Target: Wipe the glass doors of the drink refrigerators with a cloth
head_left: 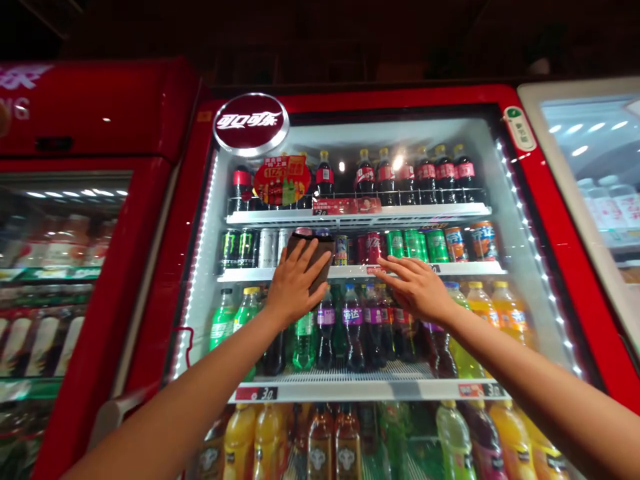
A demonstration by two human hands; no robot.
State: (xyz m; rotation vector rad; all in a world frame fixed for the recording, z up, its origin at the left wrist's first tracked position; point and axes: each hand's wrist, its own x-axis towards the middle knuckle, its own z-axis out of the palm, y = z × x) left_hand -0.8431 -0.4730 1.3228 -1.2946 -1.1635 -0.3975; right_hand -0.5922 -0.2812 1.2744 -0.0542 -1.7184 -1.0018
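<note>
My left hand [295, 287] lies with fingers spread over a dark brown cloth [323, 267], flat against the glass door [345, 143] of a red drinks fridge. Part of the cloth is hidden under the palm and fingers. To the right, my right hand [417, 287] is empty, its fingers stretched out toward the glass at the height of the can shelf. Whether its fingertips touch the glass, I cannot tell. Behind the door, cola cans [373, 248] and green cans [415, 245] stand between the two hands and just beyond the right one.
Cola bottles [385, 177] line the top shelf; purple-labelled bottles [353, 317] stand lower down. A round lit sign [251, 123] sits at the door's upper left. Another red fridge [90, 113] is on the left, a white-framed fridge [560, 160] on the right. A grey handle [113, 417] shows low left.
</note>
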